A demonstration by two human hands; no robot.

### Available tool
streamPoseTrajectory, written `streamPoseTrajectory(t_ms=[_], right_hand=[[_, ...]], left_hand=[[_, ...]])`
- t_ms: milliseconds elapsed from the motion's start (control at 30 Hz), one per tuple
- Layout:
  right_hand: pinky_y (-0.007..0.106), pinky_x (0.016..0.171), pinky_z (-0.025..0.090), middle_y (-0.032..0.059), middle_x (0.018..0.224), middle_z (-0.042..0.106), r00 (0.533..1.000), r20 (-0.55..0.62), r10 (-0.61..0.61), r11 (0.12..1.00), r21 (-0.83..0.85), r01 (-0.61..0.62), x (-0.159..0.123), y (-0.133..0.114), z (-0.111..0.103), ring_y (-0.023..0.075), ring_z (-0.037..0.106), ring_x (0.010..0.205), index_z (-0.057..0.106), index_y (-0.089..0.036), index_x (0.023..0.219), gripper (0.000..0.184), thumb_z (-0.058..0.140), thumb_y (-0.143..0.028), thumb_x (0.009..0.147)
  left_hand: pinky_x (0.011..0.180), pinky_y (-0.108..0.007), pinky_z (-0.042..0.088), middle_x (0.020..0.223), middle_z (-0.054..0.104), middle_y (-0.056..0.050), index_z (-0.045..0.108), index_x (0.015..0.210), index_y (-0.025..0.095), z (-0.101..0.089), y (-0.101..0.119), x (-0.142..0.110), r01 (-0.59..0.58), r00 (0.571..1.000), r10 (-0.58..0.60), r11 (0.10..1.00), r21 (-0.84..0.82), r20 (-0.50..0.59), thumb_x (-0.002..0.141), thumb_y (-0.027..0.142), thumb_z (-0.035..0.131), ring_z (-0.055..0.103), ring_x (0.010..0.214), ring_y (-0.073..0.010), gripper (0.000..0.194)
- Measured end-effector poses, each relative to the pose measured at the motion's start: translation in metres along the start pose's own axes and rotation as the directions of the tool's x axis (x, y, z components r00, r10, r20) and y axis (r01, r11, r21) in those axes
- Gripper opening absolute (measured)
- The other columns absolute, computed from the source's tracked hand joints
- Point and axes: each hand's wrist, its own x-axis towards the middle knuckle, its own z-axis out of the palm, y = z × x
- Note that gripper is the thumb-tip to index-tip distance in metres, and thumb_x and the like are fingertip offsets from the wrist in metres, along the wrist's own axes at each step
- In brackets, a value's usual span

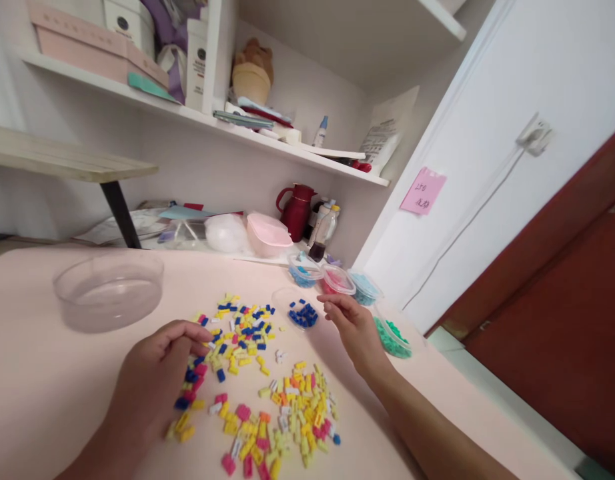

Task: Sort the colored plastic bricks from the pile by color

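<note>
My left hand (155, 367) is at the left side of a loose spread of small toy bricks (247, 330), mostly yellow and dark blue with some pink and white. Its thumb and fingers are drawn together, and anything between them is hidden. At the right, my right hand (355, 330) hovers beside a shallow clear dish (275, 297) of dark blue bricks (303, 315). Its fingers stretch toward the dish, thumb a little apart, with no brick visible in them. Closer to me lies another pile of bricks (307, 407), mainly yellow with pink, white and orange.
An empty-looking clear round bowl (107, 293) stands on the table at the left. Tubs of blue (303, 273), red (337, 280), light blue (365, 288) and green pieces (393, 340) line the right edge. Behind are a pink lidded box (268, 233) and a red jug (297, 210).
</note>
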Motion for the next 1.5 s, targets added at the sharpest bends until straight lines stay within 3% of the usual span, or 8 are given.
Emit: streamPoseTrajectory(t_ms=[167, 333, 433, 533, 767, 1100, 1267, 1500], right_hand=[[0.038, 0.091, 0.047, 0.0066, 0.108, 0.066, 0.955, 0.243, -0.170, 0.981, -0.054, 0.188, -0.024, -0.029, 0.011, 0.0226, 0.059, 0.102, 0.071, -0.026, 0.107, 0.025, 0.050, -0.032, 0.094], [0.043, 0.104, 0.040, 0.0092, 0.131, 0.054, 0.787, 0.558, -0.263, 0.898, -0.157, 0.412, -0.046, -0.048, 0.025, 0.0260, 0.047, 0.122, 0.056, -0.028, 0.132, 0.038, 0.053, -0.031, 0.094], [0.045, 0.101, 0.040, 0.0114, 0.130, 0.054, 0.733, 0.636, -0.239, 0.857, -0.217, 0.468, -0.049, -0.050, 0.031, 0.0284, 0.047, 0.120, 0.052, -0.025, 0.136, 0.044, 0.056, -0.034, 0.093], [0.043, 0.096, 0.043, 0.0096, 0.121, 0.058, 0.748, 0.627, -0.218, 0.872, -0.219, 0.438, -0.048, -0.049, 0.033, 0.0264, 0.052, 0.111, 0.060, -0.027, 0.127, 0.034, 0.054, -0.032, 0.094], [0.034, 0.088, 0.047, 0.0051, 0.103, 0.064, 0.868, 0.468, -0.167, 0.953, -0.148, 0.263, -0.044, -0.039, 0.028, 0.0194, 0.059, 0.096, 0.066, -0.027, 0.110, 0.027, 0.043, -0.020, 0.097], [0.031, 0.079, 0.048, 0.0021, 0.089, 0.066, 0.848, 0.521, -0.096, 0.930, -0.258, 0.264, -0.044, -0.041, 0.027, 0.0177, 0.061, 0.085, 0.067, -0.024, 0.089, 0.019, 0.050, -0.017, 0.093], [0.029, 0.082, 0.049, 0.0046, 0.108, 0.062, 0.864, 0.485, -0.137, 0.948, -0.190, 0.257, -0.046, -0.034, 0.028, 0.0166, 0.062, 0.094, 0.068, -0.028, 0.107, 0.026, 0.050, -0.016, 0.093], [0.032, 0.087, 0.049, 0.0044, 0.103, 0.069, 0.832, 0.522, -0.187, 0.933, -0.172, 0.317, -0.045, -0.034, 0.029, 0.0188, 0.062, 0.097, 0.069, -0.026, 0.106, 0.024, 0.052, -0.017, 0.093]], left_hand=[[0.037, -0.022, 0.037, 0.071, 0.069, -0.003, 0.068, 0.072, 0.022, 0.000, 0.002, -0.003, -0.023, 1.000, 0.023, 0.999, 0.024, 0.000, 0.066, 0.027, 0.050, 0.053, 0.047, -0.0135, 0.020], [0.036, -0.021, 0.035, 0.069, 0.068, -0.002, 0.069, 0.073, 0.021, 0.000, -0.001, 0.000, -0.034, 0.999, 0.034, 0.999, 0.020, 0.006, 0.068, 0.027, 0.050, 0.049, 0.044, -0.0112, 0.021], [0.034, -0.021, 0.032, 0.069, 0.068, -0.002, 0.069, 0.073, 0.021, 0.001, -0.004, 0.001, -0.045, 0.999, 0.045, 0.999, 0.006, 0.003, 0.068, 0.027, 0.050, 0.047, 0.041, -0.0100, 0.021], [0.034, -0.021, 0.031, 0.069, 0.068, -0.002, 0.069, 0.073, 0.020, 0.001, -0.004, 0.000, -0.043, 0.999, 0.043, 0.999, -0.001, 0.006, 0.069, 0.026, 0.050, 0.046, 0.040, -0.0095, 0.020], [0.036, -0.021, 0.034, 0.070, 0.068, -0.002, 0.069, 0.074, 0.021, -0.001, -0.003, 0.001, -0.034, 0.999, 0.033, 0.999, 0.029, 0.023, 0.070, 0.027, 0.049, 0.048, 0.041, -0.0098, 0.020], [0.039, -0.022, 0.040, 0.075, 0.068, -0.002, 0.068, 0.076, 0.023, 0.000, 0.003, -0.002, 0.005, 1.000, -0.007, 0.998, 0.057, 0.030, 0.071, 0.027, 0.049, 0.056, 0.051, -0.0133, 0.020], [0.040, -0.022, 0.040, 0.075, 0.069, -0.003, 0.068, 0.075, 0.023, 0.000, 0.002, -0.001, -0.010, 1.000, 0.009, 0.998, 0.061, 0.026, 0.070, 0.026, 0.050, 0.057, 0.055, -0.0145, 0.020], [0.038, -0.021, 0.038, 0.072, 0.069, -0.004, 0.070, 0.074, 0.022, 0.000, -0.002, 0.000, -0.030, 0.999, 0.030, 0.999, 0.036, 0.017, 0.068, 0.026, 0.051, 0.059, 0.056, -0.0160, 0.021]])
